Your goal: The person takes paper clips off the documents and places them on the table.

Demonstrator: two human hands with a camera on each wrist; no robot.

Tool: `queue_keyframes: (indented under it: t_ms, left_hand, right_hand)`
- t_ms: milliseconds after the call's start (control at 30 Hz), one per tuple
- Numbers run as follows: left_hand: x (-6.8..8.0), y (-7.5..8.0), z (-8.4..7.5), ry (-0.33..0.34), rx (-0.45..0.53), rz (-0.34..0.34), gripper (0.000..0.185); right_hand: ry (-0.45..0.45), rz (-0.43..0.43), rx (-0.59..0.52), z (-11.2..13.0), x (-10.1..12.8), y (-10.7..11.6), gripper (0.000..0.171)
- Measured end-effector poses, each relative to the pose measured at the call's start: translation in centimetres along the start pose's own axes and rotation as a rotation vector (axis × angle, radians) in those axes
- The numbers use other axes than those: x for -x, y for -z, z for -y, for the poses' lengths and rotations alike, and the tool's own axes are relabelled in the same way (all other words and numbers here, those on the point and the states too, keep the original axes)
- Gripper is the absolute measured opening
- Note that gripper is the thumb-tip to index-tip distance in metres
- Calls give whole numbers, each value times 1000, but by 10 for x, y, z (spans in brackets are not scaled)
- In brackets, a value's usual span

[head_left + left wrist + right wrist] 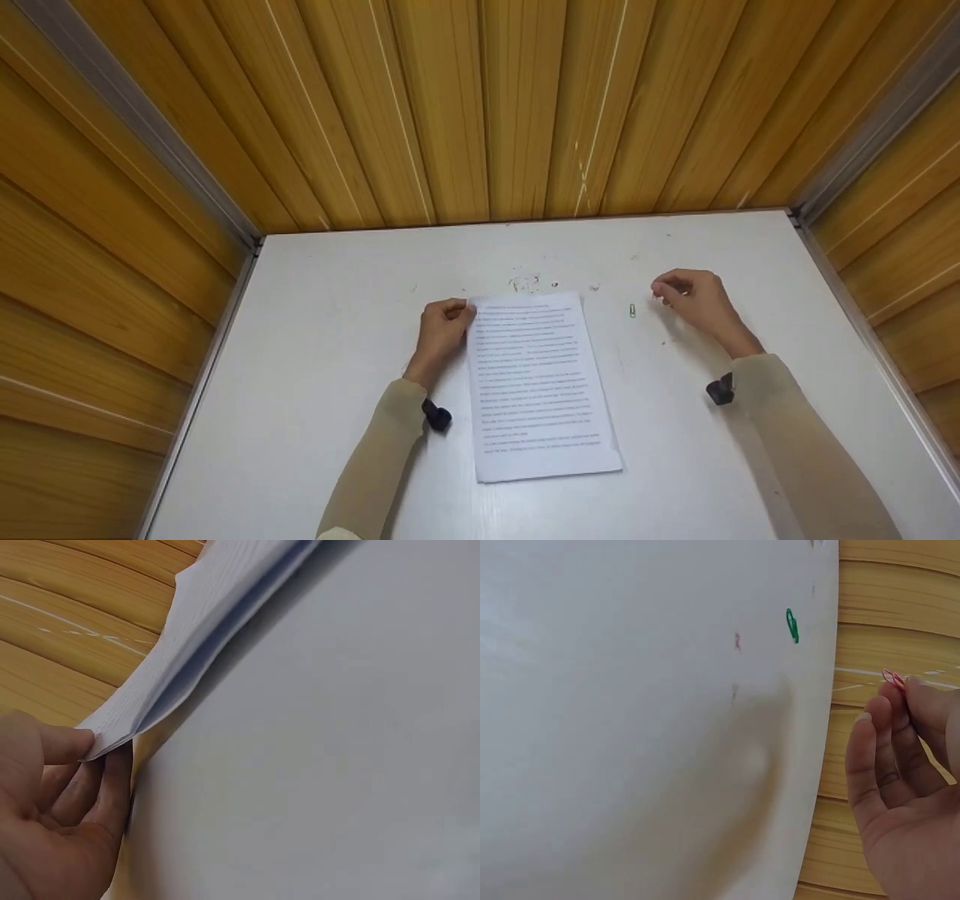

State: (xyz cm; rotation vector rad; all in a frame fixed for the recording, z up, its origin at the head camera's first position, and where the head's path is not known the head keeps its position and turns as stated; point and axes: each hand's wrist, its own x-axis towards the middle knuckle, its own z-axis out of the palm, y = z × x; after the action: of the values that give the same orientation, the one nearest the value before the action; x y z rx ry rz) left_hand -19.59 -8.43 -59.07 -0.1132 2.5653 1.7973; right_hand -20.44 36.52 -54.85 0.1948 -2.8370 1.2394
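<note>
Paper stack [538, 382] corner pinched by left hand [442, 330] fingers [71, 746].

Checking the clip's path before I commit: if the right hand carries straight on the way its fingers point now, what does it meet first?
Likely the green paper clip on the table. The right hand, pinching a red paper clip, points left toward the paper stack, held by the left hand; its height is unclear.
</note>
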Motion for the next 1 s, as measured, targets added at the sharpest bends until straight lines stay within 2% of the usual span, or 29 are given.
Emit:
queue_keyframes:
  t_ms: [267,567,900,1000]
  left_hand:
    - [-3,5,-2,4,-54,69,32]
    - [-3,11,-5,8,-85,82,35]
    - [-9,7,-3,-83,-152,81,27]
    - [-10,7,-4,-86,-166,85,26]
  right_hand:
    - [-20,93,50,-21,3,-6,18]
    - [-40,128,93,-24,2,-8,18]
    - [-102,159,83,-21,1,-10,25]
    - [-118,169,87,-20,1,-10,26]
